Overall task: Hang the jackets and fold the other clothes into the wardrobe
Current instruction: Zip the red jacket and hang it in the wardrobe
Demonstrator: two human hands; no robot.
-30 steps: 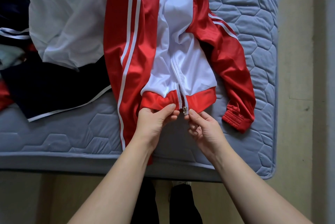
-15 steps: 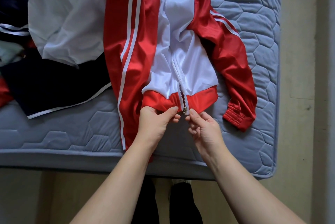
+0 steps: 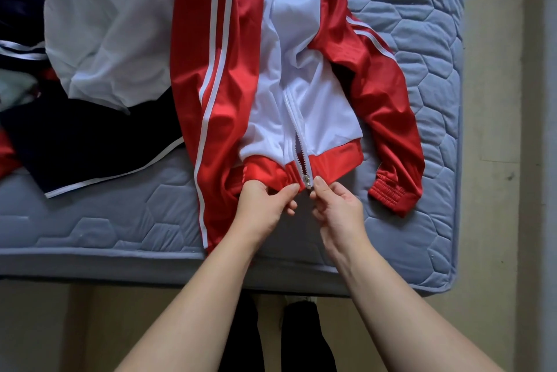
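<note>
Hardly anything has shifted in the last second: the left grip (image 3: 262, 205) and right grip (image 3: 339, 212) remain at the bottom edge of the red-and-white jacket (image 3: 223, 70). The left pinches the bunched red hem (image 3: 259, 172) just beside the zip slider (image 3: 308, 183); the right pinches the fabric on the slider's other side. The jacket lies front up on the grey mattress (image 3: 407, 25), beside a white garment (image 3: 105, 40) and dark clothes (image 3: 75, 145).

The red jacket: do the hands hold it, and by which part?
Yes. The left hand pinches the red hem of the jacket beside the zipper; the right hand pinches the zipper's bottom end.
</note>
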